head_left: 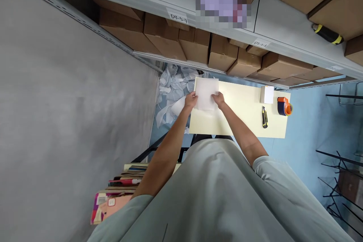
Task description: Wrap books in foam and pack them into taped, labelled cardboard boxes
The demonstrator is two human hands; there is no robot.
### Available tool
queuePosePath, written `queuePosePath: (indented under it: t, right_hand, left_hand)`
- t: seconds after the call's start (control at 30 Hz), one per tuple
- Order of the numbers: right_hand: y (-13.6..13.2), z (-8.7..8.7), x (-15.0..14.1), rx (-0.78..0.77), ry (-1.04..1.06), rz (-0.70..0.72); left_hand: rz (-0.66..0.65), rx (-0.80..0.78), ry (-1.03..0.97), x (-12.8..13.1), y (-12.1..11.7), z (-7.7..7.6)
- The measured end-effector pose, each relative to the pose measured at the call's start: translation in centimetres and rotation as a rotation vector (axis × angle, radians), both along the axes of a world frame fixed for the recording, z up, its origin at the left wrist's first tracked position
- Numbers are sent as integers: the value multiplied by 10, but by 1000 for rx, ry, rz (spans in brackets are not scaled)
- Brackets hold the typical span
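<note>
Between my two hands is a flat, whitish rectangular sheet or packet point(207, 94), held over the left end of a pale yellow table point(238, 121). My left hand point(191, 100) is closed on its left edge, thumb on top. On the right edge, my right hand point(218, 99) pinches it in the same way. Whether it is a single sheet or a thin pack, I cannot tell. Further right on the table lie a small white box point(267, 94), a black and yellow utility knife point(264, 117) and an orange tape dispenser point(284, 106).
Crumpled white paper point(172, 90) is heaped on the floor left of the table. A grey shelf point(153, 0) with cardboard boxes point(195, 43) rises beyond, another utility knife point(327, 34) on it. Stacked folders point(121, 189) sit lower left. Black metal racks point(337, 181) stand at right.
</note>
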State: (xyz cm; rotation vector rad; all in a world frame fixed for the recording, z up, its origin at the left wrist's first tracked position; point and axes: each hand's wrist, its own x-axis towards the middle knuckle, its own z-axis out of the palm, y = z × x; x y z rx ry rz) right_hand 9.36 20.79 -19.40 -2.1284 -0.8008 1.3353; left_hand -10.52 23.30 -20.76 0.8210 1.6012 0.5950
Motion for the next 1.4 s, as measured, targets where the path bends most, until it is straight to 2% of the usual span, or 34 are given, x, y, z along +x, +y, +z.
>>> queuePosePath:
  t: [0.13, 0.27, 0.37, 0.5, 0.6, 0.7, 0.77, 0.87, 0.93, 1.07, 1.17, 1.27, 1.4]
  right_hand:
    - [-8, 14, 1, -82, -95, -44]
    - [-31, 40, 14, -22, -143, -14]
    - [-57, 63, 30, 75, -119, 85]
    - [-89, 95, 51, 182, -36, 204]
    - [-100, 116, 60, 261, 46, 303]
    - [-102, 135, 55, 327, 148, 465]
    - [-104, 146, 40, 359, 218, 603]
    - [-115, 163, 1, 371, 333, 800]
    - [-132, 175, -33, 359, 416, 934]
    - [-188, 200, -99, 336, 567, 1222]
    - [-237, 218, -135, 319, 655, 1394]
    - [-287, 232, -161, 300, 711, 1534]
    - [-359, 248, -198, 287, 738, 1708]
  left_hand:
    - [-15, 28, 36, -2, -4, 4]
    - [-6, 84, 12, 4, -24, 18]
    - [23, 148, -36, 11, -56, 38]
    - [74, 277, -137, 16, -112, 73]
    - [197, 341, -154, 17, -158, 101]
    - [376, 380, -127, 16, -209, 128]
    - [502, 394, -100, 14, -247, 148]
    - [696, 391, -59, 13, -308, 178]
    - [821, 400, -28, 11, -350, 199]
    - [1075, 453, 67, 1, -439, 238]
    - [1275, 485, 169, -7, -510, 259]
    - [1460, 515, 286, -12, -581, 272]
    - [1649, 529, 442, -18, -675, 279]
